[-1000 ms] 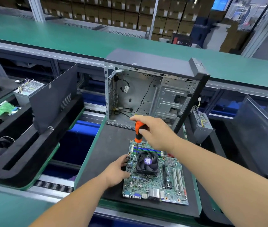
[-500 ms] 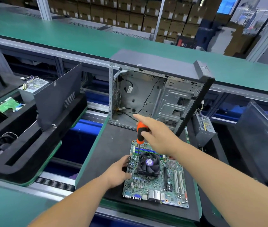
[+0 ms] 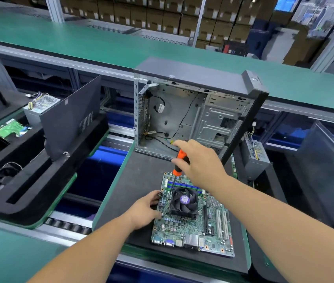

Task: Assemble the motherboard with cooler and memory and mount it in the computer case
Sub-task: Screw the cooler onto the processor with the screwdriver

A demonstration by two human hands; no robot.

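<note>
There is one motherboard lying flat on one black mat. On the motherboard sits one cooler with one fan. Behind the cooler is one memory stick. To the right of the cooler are two white slots and one black slot.

There is one screwdriver with an orange and black handle.

Two hands show: one left hand and one right hand.

Behind the motherboard stands one open computer case. Right of the case is one grey power box. Far left of the case is one more power box, one small green board and one loose fan.

Far behind the case are many brown boxes, too many to count.
</note>
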